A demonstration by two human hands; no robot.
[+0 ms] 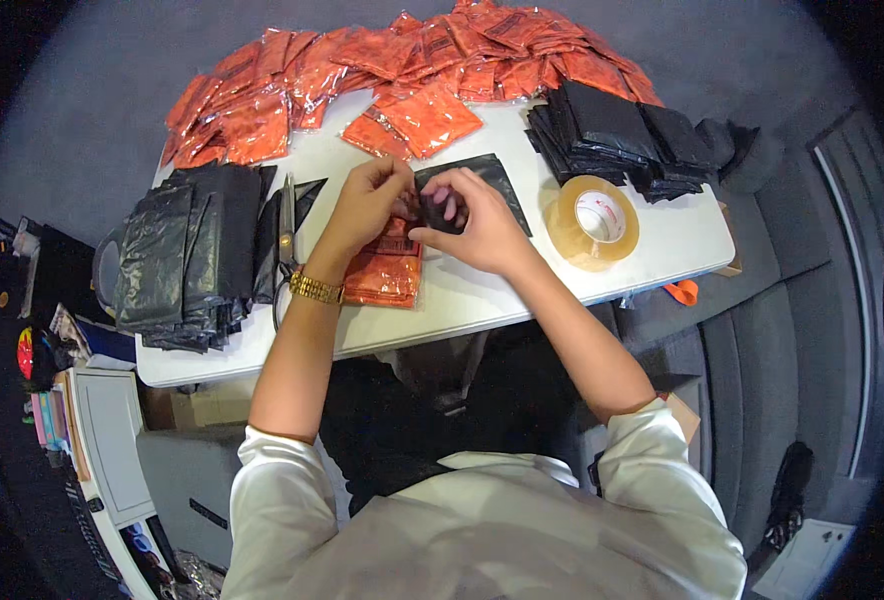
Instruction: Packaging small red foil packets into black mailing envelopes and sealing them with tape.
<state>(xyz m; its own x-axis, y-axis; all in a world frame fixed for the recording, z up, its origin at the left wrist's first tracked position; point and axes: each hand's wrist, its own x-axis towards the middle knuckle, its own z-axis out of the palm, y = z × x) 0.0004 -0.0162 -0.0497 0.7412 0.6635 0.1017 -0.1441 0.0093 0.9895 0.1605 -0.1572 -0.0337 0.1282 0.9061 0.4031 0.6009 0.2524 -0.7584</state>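
Observation:
Over the middle of the white table, my left hand (373, 204) has its fingers bent inward at the near edge of a flat black plastic bag (503, 187). Whether they pinch the bag is hidden. My right hand (479, 221) hovers over the same bag, its fingers curled and its thumb apart from them. Beneath my left hand lies an orange packet in clear plastic wrap (383, 276), with a dark printed label partly covered by the fingers. Metal scissors (286, 232) lie left of my left wrist, points away from me.
A heap of orange wrapped packets (442, 49) spans the table's (479, 300) far side; loose ones (438, 120) lie nearer. Stacks of folded black bags stand left (187, 247) and right (607, 127). A clear packing tape roll (596, 223) sits right. A grey sofa (757, 352) borders the right.

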